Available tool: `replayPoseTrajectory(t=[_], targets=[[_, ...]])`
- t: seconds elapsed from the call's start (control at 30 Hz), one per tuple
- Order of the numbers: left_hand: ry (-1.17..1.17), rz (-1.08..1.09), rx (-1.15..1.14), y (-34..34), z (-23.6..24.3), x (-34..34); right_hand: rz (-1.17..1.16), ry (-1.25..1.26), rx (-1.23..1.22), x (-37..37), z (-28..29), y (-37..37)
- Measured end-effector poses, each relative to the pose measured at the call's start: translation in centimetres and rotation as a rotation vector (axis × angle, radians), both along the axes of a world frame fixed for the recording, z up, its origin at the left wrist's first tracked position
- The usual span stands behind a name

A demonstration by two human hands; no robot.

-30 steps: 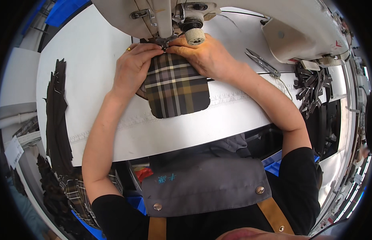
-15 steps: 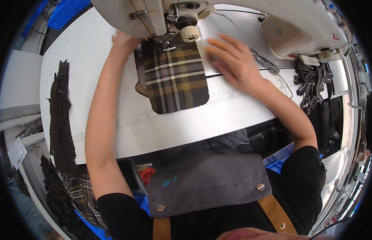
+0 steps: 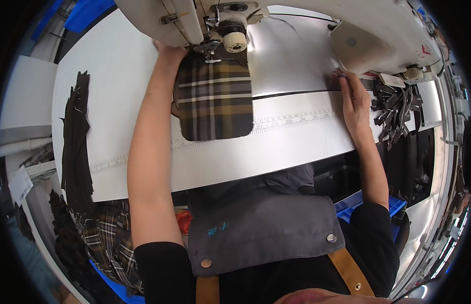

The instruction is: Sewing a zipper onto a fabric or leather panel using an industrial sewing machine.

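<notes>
A plaid fabric panel (image 3: 215, 101) with rounded corners lies under the presser foot (image 3: 211, 55) of a sewing machine (image 3: 225, 15). Beneath its left edge, a bit of a darker piece peeks out. My left hand (image 3: 170, 53) is at the panel's upper left, its fingers hidden behind the machine head. Away to the right, beside the machine's pillar, my right hand (image 3: 357, 99) is closed with fingertips pinched on small metal thread snips (image 3: 337, 70), which are blurred and mostly covered.
Long dark fabric strips (image 3: 76, 147) lie at the table's left. A bundle of short dark strips (image 3: 397, 109) hangs at the right. A ruler tape (image 3: 296, 117) runs along the white table (image 3: 286, 147). Plaid fabric (image 3: 109, 233) and a blue bin (image 3: 392, 205) sit below the edge.
My right hand has swung right from beside the panel to the thread snips, which lay on the table, and closed on them. The panel has shifted slightly left; my left hand stays near it.
</notes>
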State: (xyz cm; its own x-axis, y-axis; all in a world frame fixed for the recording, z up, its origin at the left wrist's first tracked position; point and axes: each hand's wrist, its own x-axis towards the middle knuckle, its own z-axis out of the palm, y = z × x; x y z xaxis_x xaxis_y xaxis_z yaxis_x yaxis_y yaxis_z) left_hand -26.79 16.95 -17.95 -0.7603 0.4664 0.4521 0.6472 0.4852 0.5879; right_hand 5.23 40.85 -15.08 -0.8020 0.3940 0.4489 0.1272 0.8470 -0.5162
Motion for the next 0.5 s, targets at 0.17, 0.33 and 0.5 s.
replayPoseTrajectory(t=[0.17, 0.33, 0.5], targets=[[0.028, 0.037, 0.003, 0.4, 0.9, -1.3, -0.035, -0.020, -0.101, 0.1, 0.4, -0.2], [0.042, 0.055, -0.004, 0.5, 1.4, -1.9, -0.019, -0.036, -0.114, -0.2, 0.3, -0.1], [0.046, 0.053, -0.009, 1.1, 1.6, -2.5, 0.015, -0.001, -0.093, -0.3, 0.1, 0.0]])
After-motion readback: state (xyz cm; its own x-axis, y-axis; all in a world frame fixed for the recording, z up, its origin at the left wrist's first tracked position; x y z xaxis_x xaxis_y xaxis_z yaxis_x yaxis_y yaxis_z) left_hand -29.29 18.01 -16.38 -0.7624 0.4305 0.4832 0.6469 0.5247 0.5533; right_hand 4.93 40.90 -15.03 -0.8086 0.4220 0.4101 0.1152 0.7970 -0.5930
